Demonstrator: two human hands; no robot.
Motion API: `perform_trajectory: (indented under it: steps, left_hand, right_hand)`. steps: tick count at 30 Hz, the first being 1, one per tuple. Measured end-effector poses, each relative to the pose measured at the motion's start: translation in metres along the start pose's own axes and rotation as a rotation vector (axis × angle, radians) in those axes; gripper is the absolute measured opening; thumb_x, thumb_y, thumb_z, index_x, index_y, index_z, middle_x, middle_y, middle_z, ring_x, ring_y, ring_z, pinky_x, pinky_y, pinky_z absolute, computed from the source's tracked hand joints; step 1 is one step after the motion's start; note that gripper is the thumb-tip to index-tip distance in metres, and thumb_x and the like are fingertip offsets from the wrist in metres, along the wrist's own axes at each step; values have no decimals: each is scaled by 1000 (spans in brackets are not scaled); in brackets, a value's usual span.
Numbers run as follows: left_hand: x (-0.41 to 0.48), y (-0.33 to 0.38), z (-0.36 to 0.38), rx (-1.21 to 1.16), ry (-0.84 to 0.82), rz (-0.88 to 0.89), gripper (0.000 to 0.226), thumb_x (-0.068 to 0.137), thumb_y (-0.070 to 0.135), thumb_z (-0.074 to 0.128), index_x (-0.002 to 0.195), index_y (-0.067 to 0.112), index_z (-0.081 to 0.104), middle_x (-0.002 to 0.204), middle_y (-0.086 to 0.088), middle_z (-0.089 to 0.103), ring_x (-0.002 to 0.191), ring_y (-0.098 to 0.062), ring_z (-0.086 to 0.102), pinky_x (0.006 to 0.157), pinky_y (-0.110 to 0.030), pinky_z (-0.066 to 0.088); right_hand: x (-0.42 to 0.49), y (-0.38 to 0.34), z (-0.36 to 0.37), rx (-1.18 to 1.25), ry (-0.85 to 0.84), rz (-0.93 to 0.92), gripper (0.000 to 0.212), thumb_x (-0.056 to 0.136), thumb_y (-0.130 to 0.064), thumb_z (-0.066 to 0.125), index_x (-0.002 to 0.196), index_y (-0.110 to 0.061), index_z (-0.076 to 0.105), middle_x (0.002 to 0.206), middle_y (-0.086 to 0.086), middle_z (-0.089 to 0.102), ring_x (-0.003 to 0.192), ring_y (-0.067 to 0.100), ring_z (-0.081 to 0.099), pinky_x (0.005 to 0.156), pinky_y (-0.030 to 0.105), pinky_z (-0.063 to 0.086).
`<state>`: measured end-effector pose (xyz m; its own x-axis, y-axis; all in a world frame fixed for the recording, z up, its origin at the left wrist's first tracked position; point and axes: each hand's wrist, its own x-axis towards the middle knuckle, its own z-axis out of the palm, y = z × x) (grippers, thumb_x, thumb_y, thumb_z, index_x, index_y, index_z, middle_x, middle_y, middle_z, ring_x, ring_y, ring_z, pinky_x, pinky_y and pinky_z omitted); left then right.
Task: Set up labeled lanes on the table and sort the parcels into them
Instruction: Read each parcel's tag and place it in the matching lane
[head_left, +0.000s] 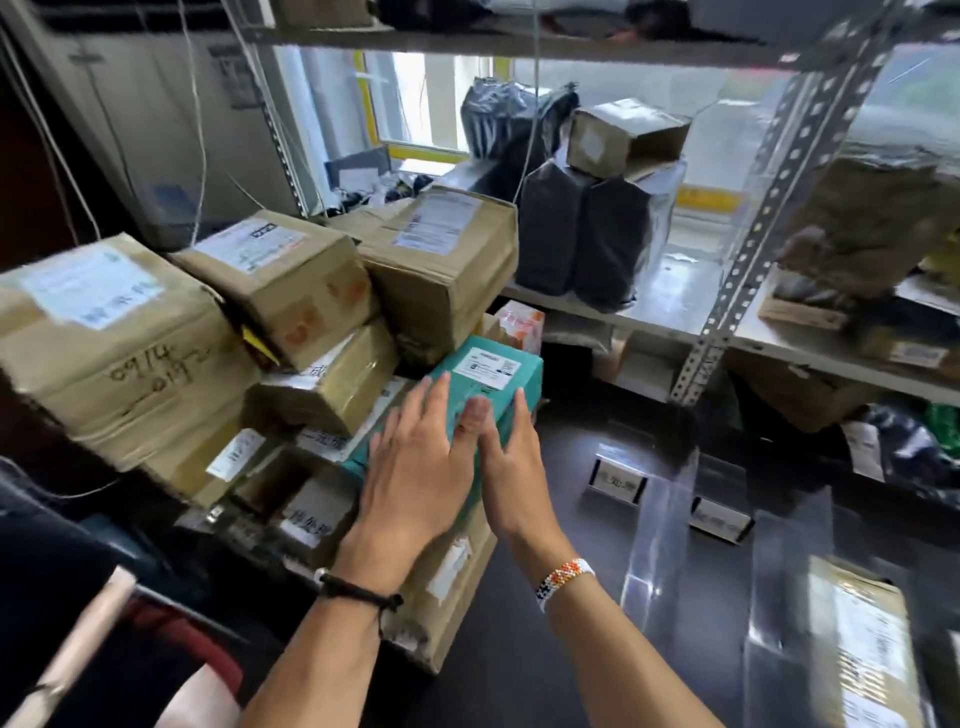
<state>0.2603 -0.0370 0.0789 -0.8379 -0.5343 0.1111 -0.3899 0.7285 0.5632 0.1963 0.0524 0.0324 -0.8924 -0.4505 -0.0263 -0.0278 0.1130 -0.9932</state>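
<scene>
As the teal parcel (488, 375) lies wedged against boxes (311, 291), my left hand (415, 467) and right hand (511, 467) press it flat-fingered, probably to free it

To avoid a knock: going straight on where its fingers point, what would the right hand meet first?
Sliding along the green box, the right hand would likely meet the pink box behind it; depth unclear.

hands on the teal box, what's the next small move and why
Probably curl both hands round the teal box and ease it out: the left hand and right hand rest straight-fingered on it, and it sits wedged among brown boxes, away from the label stands.
</scene>
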Motion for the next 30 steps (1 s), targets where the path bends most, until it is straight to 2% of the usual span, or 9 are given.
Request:
perform_trajectory:
  steps: [3,6,8,11,15,17,21,23,30]
  left_hand:
    - [14,-15,-15,-1,-49,-65,83,98,76,16,163,25,28,168,-3,32,152,-27,31,122,-52,29]
    - [21,-34,-13,51,-126,-147,81,98,75,17,161,26,31,162,-10,40,147,-35,39,117,-58,34]
    - [18,-37,-10,29,-148,-125,73,103,68,21,160,26,34,157,-11,46,143,-33,42,116,-55,37]
    - [11,-30,-15,-129,-141,-103,57,107,59,29,153,27,43,133,-3,61,107,-16,63,85,-34,51]
    - [7,-13,-15,-358,-143,-116,50,110,49,35,154,25,43,118,10,63,79,2,65,55,-7,44]
    - [4,-4,-11,-563,-151,-117,40,110,44,41,145,26,50,110,8,70,78,4,72,59,-10,52]
    - [2,24,0,-902,-251,-138,42,107,39,52,148,36,46,115,10,76,98,-17,78,87,-45,63]
    - [2,39,10,-959,-322,-100,48,106,35,53,150,46,37,106,23,77,100,-17,78,84,-41,63]
    - [-5,85,61,-1001,-393,-30,58,109,22,52,160,42,31,137,-3,69,108,-25,76,80,-34,64]
  right_hand:
    - [6,3,17,-35,-14,71,98,93,-76,51,167,-38,-1,174,-7,7,159,14,17,122,31,22]
    - [10,9,24,-89,41,76,98,93,-67,61,163,-47,-4,172,-5,12,154,21,31,122,50,38]
    - [11,13,23,-29,57,70,95,94,-53,64,163,-49,-2,168,-7,23,144,21,46,112,49,50]
    - [9,17,12,120,74,76,93,87,-50,64,156,-62,3,165,-9,33,128,19,63,94,43,62]
    - [-3,17,-18,308,138,60,84,93,-34,64,156,-61,15,155,-2,50,114,24,73,87,51,64]
    - [-11,12,-37,396,147,39,80,102,-20,62,161,-51,17,150,3,55,111,27,75,85,51,65]
    - [-24,1,-76,498,170,-13,69,106,-7,54,160,-42,32,142,2,66,114,34,73,83,45,66]
    - [-34,-3,-93,545,163,-29,66,106,-4,51,159,-42,35,137,-3,70,113,33,74,83,44,66]
    - [-54,0,-143,534,204,-51,65,108,-4,46,161,-39,33,140,-1,68,109,26,75,77,35,65]
